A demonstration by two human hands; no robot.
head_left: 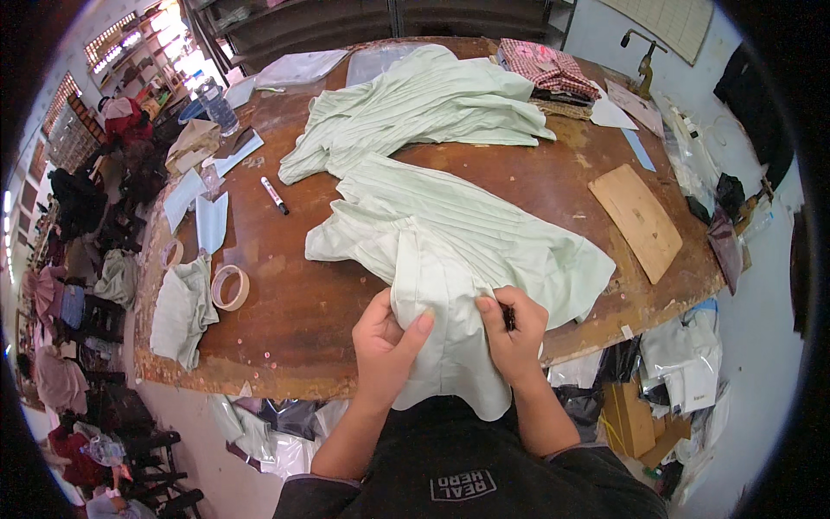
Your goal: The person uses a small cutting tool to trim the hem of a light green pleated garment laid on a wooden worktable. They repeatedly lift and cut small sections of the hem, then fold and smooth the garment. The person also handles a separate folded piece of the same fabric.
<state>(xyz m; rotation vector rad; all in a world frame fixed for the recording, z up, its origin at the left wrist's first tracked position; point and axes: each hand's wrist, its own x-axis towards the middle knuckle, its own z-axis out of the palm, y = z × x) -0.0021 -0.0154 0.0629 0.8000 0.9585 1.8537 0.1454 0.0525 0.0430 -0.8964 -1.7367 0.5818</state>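
A pale green pleated garment [484, 221] lies over the near middle of the wooden table [285, 316], and its near end hangs past the table edge in front of me. My left hand [389, 336] grips the cloth at its left side, thumb on top and the other fingers behind the fabric. On the right side of the same piece, my right hand [512, 329] pinches the cloth between thumb and fingers. A small dark thing shows beside the right fingers; I cannot make out what it is. Farther back lies a second pale green garment [415, 104], spread and creased.
Left on the table are tape rolls [230, 287], a folded green cloth [183, 316], a marker [275, 195] and a water bottle [216, 108]. A brown card piece [635, 223] lies right; checked cloth [545, 65] is stacked behind. Plastic-bagged goods [683, 355] sit below. Several people work at far left.
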